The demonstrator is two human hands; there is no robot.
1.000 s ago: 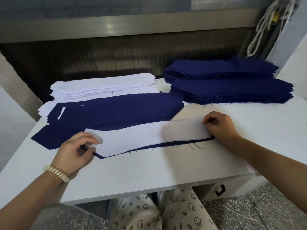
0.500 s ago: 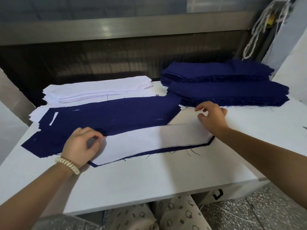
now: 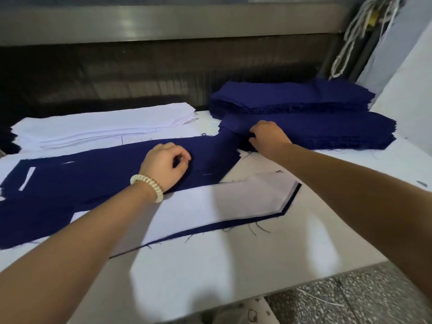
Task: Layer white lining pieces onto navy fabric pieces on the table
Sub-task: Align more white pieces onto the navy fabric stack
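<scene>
A white lining piece [image 3: 222, 202] lies on a navy piece [image 3: 233, 225] near the table's front, with the navy edge showing along its lower and right sides. My right hand [image 3: 266, 136] grips the left end of the top piece of the nearer navy stack [image 3: 339, 129], and that end is lifted a little. My left hand [image 3: 166, 164] hovers over the spread pile of navy pieces [image 3: 93, 174] with its fingers loosely curled and nothing in them. A stack of white lining pieces [image 3: 105, 127] lies at the back left.
A second navy stack [image 3: 292, 94] sits behind the nearer one. The white table [image 3: 233, 265] ends in front at a speckled floor. A dark machine opening with a metal rail [image 3: 163, 22] runs along the back. White cords [image 3: 350, 36] hang at the top right.
Both hands have left the layered white and navy pair. My right hand moved back to the nearer navy stack and took hold of its top piece. My left hand rose over the spread navy pile.
</scene>
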